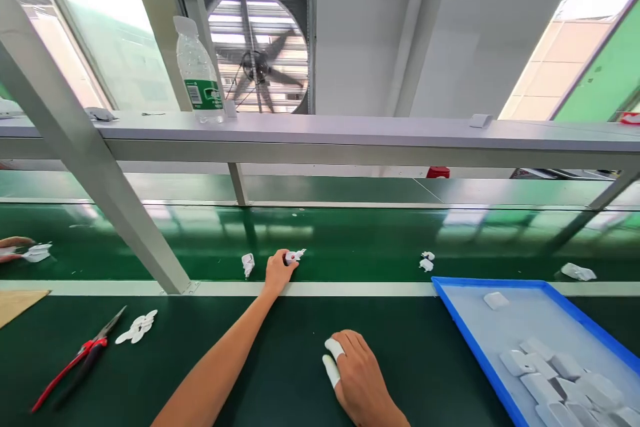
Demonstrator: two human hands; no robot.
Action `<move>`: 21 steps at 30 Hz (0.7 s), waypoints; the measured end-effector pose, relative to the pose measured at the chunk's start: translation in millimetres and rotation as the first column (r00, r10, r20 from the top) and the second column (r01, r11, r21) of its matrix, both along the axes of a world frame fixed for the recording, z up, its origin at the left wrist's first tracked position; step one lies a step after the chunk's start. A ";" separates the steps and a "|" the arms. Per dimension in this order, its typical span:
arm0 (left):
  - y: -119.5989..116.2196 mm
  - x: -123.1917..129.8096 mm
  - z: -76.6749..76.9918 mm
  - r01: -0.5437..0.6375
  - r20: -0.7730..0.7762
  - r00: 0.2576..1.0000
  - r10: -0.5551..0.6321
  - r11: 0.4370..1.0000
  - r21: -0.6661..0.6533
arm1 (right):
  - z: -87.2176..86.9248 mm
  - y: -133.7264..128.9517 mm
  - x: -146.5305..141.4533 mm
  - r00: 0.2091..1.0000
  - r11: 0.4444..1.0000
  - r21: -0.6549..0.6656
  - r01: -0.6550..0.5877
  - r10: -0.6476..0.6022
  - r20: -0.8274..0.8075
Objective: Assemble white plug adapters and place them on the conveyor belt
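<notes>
My left hand (278, 271) reaches forward across the white rail onto the green conveyor belt (350, 240), its fingertips pinching a small white plastic part (295, 255). My right hand (356, 373) rests palm down on the dark green table near me, with white finger cots on two fingers and nothing visible in it. A second white part (248, 263) lies on the belt just left of my left hand, and a third white part (427, 261) sits to the right.
A blue tray (445, 293) with several white moulded pieces stands at the right. Red-handled cutters (77, 357) and a white plastic sprue (137, 327) lie at the left. A water bottle (199, 73) stands on the overhead shelf. Another person's hand (13, 245) shows at the far left.
</notes>
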State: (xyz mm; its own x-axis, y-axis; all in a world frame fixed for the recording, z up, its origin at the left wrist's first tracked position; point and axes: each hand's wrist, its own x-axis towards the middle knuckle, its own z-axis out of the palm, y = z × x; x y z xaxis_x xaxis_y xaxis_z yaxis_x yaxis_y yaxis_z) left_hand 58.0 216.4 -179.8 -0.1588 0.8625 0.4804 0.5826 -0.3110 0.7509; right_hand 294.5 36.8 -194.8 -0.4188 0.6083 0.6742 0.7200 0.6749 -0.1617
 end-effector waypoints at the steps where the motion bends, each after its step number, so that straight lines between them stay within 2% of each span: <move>1: -3.5 0.1 3.0 -0.023 -0.008 1.000 0.023 1.000 -0.005 | -0.4 0.2 0.4 1.000 1.000 -0.014 0.015 -0.015 0.015; 3: -16.4 5.5 8.5 -0.050 -0.015 0.999 0.050 0.999 0.002 | -0.8 0.7 1.0 0.997 0.998 -0.041 0.044 -0.042 0.061; 5: -39.8 17.0 10.2 -0.028 -0.015 0.999 0.029 0.999 0.018 | -1.0 2.2 1.0 0.990 0.995 -0.048 0.085 -0.079 0.114; 7: -72.8 30.0 6.4 0.077 -0.021 0.997 -0.077 0.997 0.000 | -0.1 5.8 1.2 0.979 0.989 -0.047 0.137 -0.128 0.157; 8: -90.8 35.1 2.7 0.168 -0.040 0.985 -0.170 0.985 -0.040 | 1.3 8.7 2.1 0.973 0.985 -0.045 0.166 -0.156 0.171; 10: -123.7 39.6 -6.7 0.321 -0.066 0.942 -0.330 0.940 -0.116 | 6.9 17.1 8.6 0.956 0.971 -0.056 0.233 -0.218 0.198; 12: -145.9 36.0 -16.5 0.402 -0.075 0.905 -0.418 0.901 -0.164 | 16.5 27.7 26.2 0.926 0.942 -0.078 0.325 -0.300 0.230; 15: -155.0 23.6 -28.2 0.442 -0.086 0.877 -0.472 0.865 -0.238 | 37.2 39.2 79.6 0.837 0.849 -0.120 0.514 -0.466 0.288; 18: -148.7 17.0 -33.9 0.446 -0.091 0.868 -0.488 0.847 -0.290 | 59.6 33.2 151.9 0.702 0.692 -0.170 0.702 -0.630 0.334; 21: -143.9 19.3 -34.6 0.456 -0.105 0.860 -0.500 0.843 -0.286 | 76.7 13.3 212.7 0.594 0.545 -0.239 0.804 -0.712 0.374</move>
State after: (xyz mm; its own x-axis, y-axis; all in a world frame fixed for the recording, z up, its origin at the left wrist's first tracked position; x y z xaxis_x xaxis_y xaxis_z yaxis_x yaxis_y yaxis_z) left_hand 77.3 72.5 -214.4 0.3678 0.9016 0.2278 0.5329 -0.4051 0.7429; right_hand 507.3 50.1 -118.1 0.2176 0.9282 0.3017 0.9755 -0.2167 -0.0368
